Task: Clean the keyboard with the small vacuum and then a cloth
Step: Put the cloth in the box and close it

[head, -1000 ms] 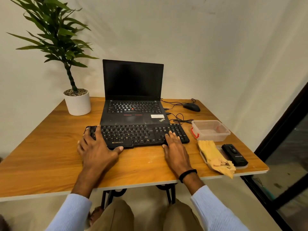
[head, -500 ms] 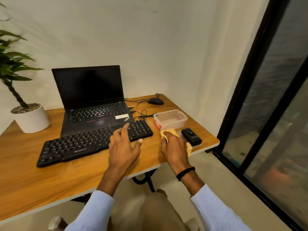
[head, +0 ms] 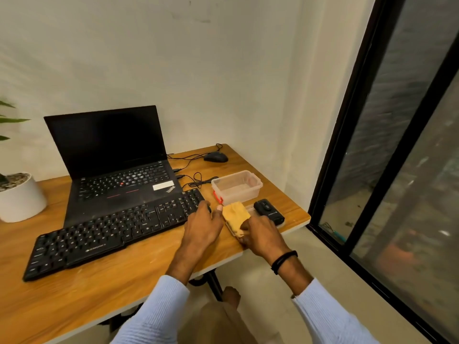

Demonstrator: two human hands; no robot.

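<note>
Head view: at the far left a white plant pot (head: 21, 197) stands on the wooden table (head: 99, 281), cut off by the frame edge. At its 3 o'clock sits an open black laptop (head: 119, 170) with a dark screen. The black keyboard (head: 116, 229) lies slantwise against the laptop's front edge, its left end angled toward the table's near rim. A broad strip of bare wood runs at the keyboard's 6 o'clock, widest under its right half. The left hand (head: 202, 228) rests with relaxed, spread fingers on the keyboard's right end, gripping nothing, its thumb tip just touching the yellow cloth (head: 236, 217). The right hand (head: 263, 237) curls its fingers over the cloth's near end and holds it, close to the table's front edge. At the cloth's 12 o'clock stands a clear plastic container (head: 237, 187) with a red clip. Beyond it, at 11 o'clock, is a black mouse (head: 215, 157) with loose cables. The small black vacuum (head: 269, 211) lies at the cloth's 3 o'clock, near the table's right corner. A narrow floor gap separates that corner from the black-framed glass door (head: 347, 145).
</note>
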